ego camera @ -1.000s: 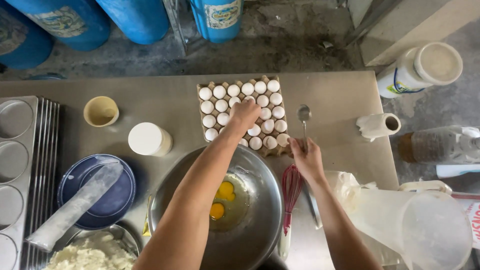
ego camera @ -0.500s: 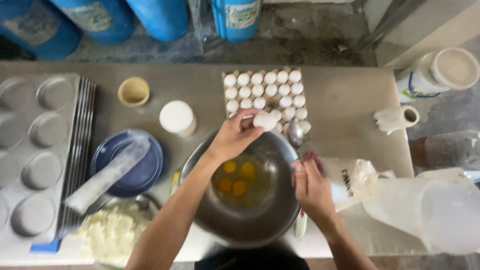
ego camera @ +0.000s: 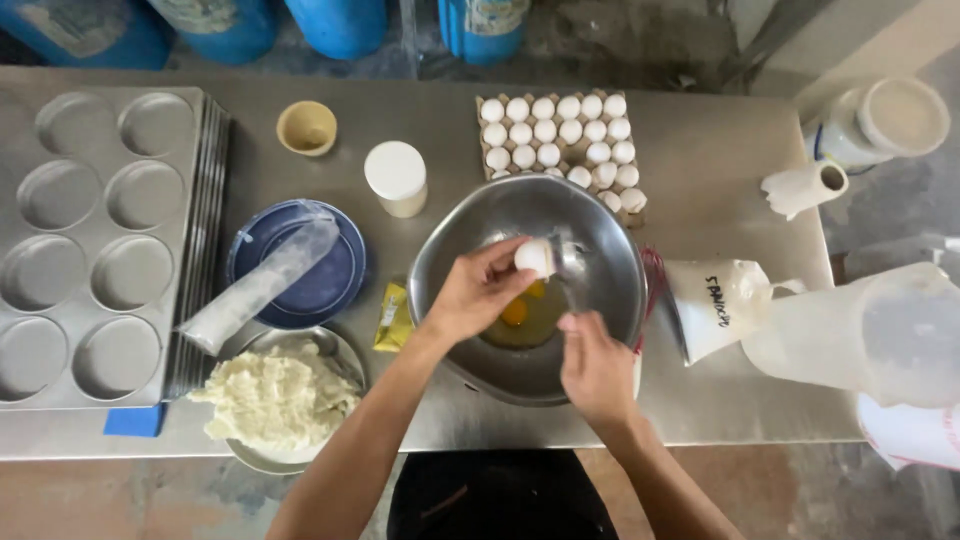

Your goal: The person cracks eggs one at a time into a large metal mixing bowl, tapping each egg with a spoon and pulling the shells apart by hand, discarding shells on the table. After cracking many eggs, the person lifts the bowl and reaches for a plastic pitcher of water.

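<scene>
My left hand (ego camera: 478,292) holds a white egg (ego camera: 533,256) over a steel mixing bowl (ego camera: 622,232) in the middle of the table. My right hand (ego camera: 597,368) grips a metal spoon (ego camera: 571,262) whose head is right beside the egg. Yolks (ego camera: 515,311) of broken eggs lie in the bottom of the bowl. A cardboard tray of white eggs (ego camera: 556,135) sits just behind the bowl.
A muffin pan (ego camera: 90,240) lies at the left. Near it sit a blue plate with a plastic bag (ego camera: 296,262), a bowl of white dough (ego camera: 278,400), a white cup (ego camera: 395,177) and a yellow cup (ego camera: 306,127). A red whisk (ego camera: 655,278), white bag (ego camera: 720,303) and plastic jug (ego camera: 870,330) stand at the right.
My left hand took an egg from the tray and brought it over the bowl. My right hand picked up the spoon and brought it to the egg.
</scene>
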